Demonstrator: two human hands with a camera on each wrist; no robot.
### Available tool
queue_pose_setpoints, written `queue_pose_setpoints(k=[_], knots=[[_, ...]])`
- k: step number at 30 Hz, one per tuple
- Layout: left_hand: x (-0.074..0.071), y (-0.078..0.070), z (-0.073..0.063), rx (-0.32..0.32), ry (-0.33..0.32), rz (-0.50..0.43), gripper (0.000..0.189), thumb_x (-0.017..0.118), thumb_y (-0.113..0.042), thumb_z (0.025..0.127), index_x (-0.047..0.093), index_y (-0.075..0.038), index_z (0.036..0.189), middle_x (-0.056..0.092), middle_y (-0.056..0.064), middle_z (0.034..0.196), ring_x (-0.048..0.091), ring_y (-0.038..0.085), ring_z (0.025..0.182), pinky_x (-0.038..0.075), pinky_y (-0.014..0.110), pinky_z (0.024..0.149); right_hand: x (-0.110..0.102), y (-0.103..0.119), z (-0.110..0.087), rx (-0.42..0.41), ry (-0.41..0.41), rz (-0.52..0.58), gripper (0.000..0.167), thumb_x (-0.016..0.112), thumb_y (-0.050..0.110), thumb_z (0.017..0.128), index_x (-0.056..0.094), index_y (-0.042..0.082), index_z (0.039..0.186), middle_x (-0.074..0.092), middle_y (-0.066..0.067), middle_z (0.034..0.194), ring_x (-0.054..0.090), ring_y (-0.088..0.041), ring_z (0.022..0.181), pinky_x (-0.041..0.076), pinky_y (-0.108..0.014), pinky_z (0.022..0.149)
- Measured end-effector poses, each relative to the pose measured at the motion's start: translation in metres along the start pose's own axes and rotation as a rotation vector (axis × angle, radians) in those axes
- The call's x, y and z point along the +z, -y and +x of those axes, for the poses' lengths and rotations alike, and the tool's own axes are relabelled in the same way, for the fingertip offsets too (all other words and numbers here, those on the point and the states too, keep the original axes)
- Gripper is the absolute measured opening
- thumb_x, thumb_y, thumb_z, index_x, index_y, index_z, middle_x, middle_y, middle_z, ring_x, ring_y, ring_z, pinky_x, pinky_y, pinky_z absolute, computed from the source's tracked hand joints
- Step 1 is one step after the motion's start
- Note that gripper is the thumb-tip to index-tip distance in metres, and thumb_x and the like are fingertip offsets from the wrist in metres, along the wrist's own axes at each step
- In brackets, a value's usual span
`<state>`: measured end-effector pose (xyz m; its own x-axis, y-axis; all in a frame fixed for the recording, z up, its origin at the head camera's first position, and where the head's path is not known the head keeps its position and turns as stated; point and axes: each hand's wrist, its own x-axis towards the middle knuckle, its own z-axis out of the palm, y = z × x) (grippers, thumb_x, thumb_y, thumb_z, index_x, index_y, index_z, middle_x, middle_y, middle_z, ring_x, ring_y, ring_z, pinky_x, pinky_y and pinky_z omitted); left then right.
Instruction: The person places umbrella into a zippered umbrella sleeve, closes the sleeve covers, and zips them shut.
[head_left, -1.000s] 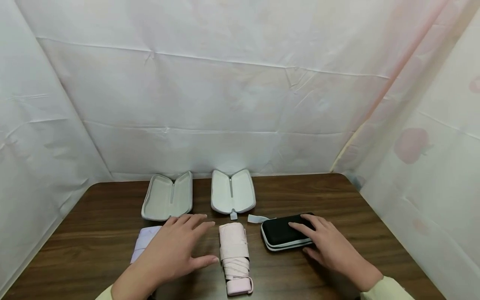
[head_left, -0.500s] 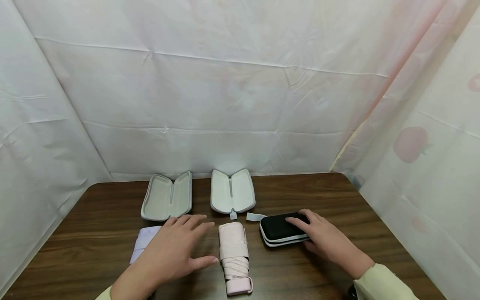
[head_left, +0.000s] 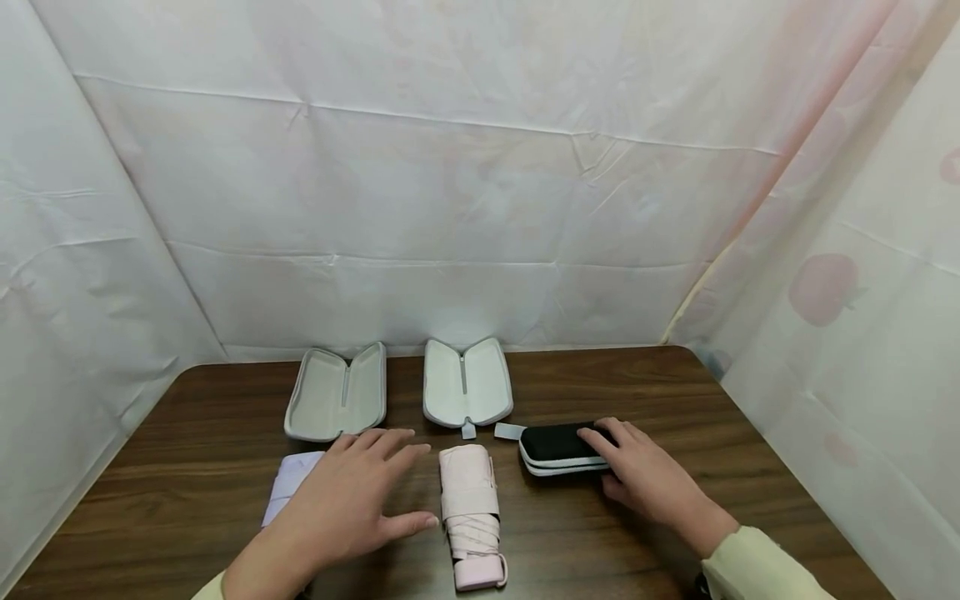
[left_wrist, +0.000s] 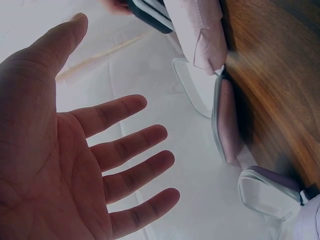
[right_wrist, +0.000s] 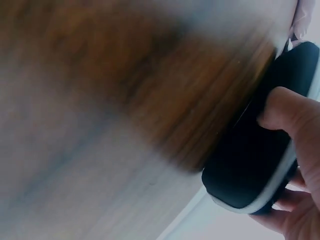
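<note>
My right hand [head_left: 648, 483] grips a black zip case [head_left: 558, 443] with white edging, on the right of the table. In the right wrist view the thumb [right_wrist: 286, 110] presses one face of the case while fingers wrap the opposite side. A pale tab [head_left: 510, 431] sticks out beyond its left end. My left hand [head_left: 352, 492] holds nothing; its palm and spread fingers show in the left wrist view. That hand is between a pink folded umbrella [head_left: 468, 508] and a lavender folded fabric thing [head_left: 292, 479], which it partly hides.
Two zip cases stand unfolded at the back of the dark wooden table [head_left: 600, 383]: one on the left [head_left: 322, 396], the other near the middle [head_left: 442, 387], pale lining showing. Behind the table's back edge hangs a white curtain [head_left: 480, 208], which continues along both sides.
My right hand has shifted the black case slightly toward the back and left, and its top now shows narrower. The left hand and both umbrella-side items have stayed put.
</note>
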<state>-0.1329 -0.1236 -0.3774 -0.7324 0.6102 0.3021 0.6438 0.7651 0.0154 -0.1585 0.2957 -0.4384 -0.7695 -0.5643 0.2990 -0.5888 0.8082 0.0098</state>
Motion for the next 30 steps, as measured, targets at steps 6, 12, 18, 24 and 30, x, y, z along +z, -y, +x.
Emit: queue_pose_setpoints(k=[6, 12, 18, 24, 30], knots=[[-0.001, -0.001, 0.002, 0.005, -0.003, 0.001, 0.075, 0.065, -0.077, 0.084, 0.068, -0.019, 0.132, 0.063, 0.004, 0.134, 0.059, 0.028, 0.121, 0.049, 0.053, 0.095, -0.001, 0.001, -0.003, -0.042, -0.097, -0.053, 0.062, 0.077, 0.007, 0.077, 0.060, 0.005, 0.136, 0.058, -0.009, 0.122, 0.062, -0.027, 0.105, 0.055, -0.049, 0.084], [-0.004, -0.005, 0.004, 0.020, -0.013, 0.002, 0.074, 0.065, -0.076, 0.084, 0.067, -0.021, 0.134, 0.062, 0.003, 0.134, 0.058, 0.026, 0.122, 0.049, 0.052, 0.093, -0.011, 0.004, -0.006, -0.089, -0.203, -0.063, 0.061, 0.067, 0.005, 0.074, 0.062, 0.005, 0.135, 0.059, -0.012, 0.121, 0.062, -0.030, 0.103, 0.054, -0.052, 0.086], [-0.009, -0.014, 0.011, 0.044, -0.015, -0.013, 0.078, 0.068, -0.074, 0.084, 0.064, -0.019, 0.139, 0.062, 0.003, 0.135, 0.057, 0.025, 0.123, 0.049, 0.053, 0.095, -0.033, 0.014, 0.004, -0.149, -0.286, -0.066, 0.063, 0.061, 0.005, 0.074, 0.061, 0.006, 0.137, 0.059, -0.016, 0.124, 0.061, -0.034, 0.106, 0.052, -0.057, 0.090], [-0.013, -0.027, 0.027, 0.111, -0.054, -0.003, 0.088, 0.073, -0.072, 0.080, 0.056, -0.015, 0.145, 0.060, 0.002, 0.137, 0.056, 0.026, 0.125, 0.049, 0.051, 0.096, -0.051, 0.038, 0.022, -0.190, -0.347, -0.037, 0.062, 0.063, 0.003, 0.075, 0.061, 0.005, 0.137, 0.060, -0.017, 0.128, 0.060, -0.036, 0.113, 0.051, -0.058, 0.093], [-0.016, -0.042, 0.044, 0.123, -0.133, 0.020, 0.094, 0.083, -0.069, 0.072, 0.054, -0.013, 0.143, 0.058, 0.005, 0.137, 0.055, 0.026, 0.125, 0.049, 0.046, 0.095, -0.061, 0.067, 0.041, -0.236, -0.418, -0.015, 0.053, 0.058, 0.004, 0.078, 0.062, -0.001, 0.131, 0.063, -0.016, 0.128, 0.061, -0.035, 0.119, 0.049, -0.056, 0.099]])
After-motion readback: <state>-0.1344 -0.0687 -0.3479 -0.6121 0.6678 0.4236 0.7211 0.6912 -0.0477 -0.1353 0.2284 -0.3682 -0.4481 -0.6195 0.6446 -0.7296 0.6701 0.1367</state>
